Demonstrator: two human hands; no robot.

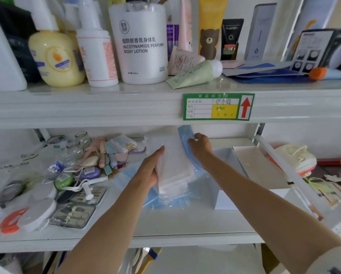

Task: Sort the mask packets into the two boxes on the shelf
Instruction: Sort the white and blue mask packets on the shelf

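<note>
Two hands work mid-shelf: left hand [149,171] grips the white mask packets [173,169], right hand [200,146] pinches a blue mask packet [185,141]. Light, floppy, probably slippery film; best held by the edges.

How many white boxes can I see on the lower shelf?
2. One open white box stands just right of the mask packets, under the right forearm. The second white box is beside it, further right, with its flap raised. Others may be hidden.

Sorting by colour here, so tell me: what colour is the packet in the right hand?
Blue packet, head view.
</note>
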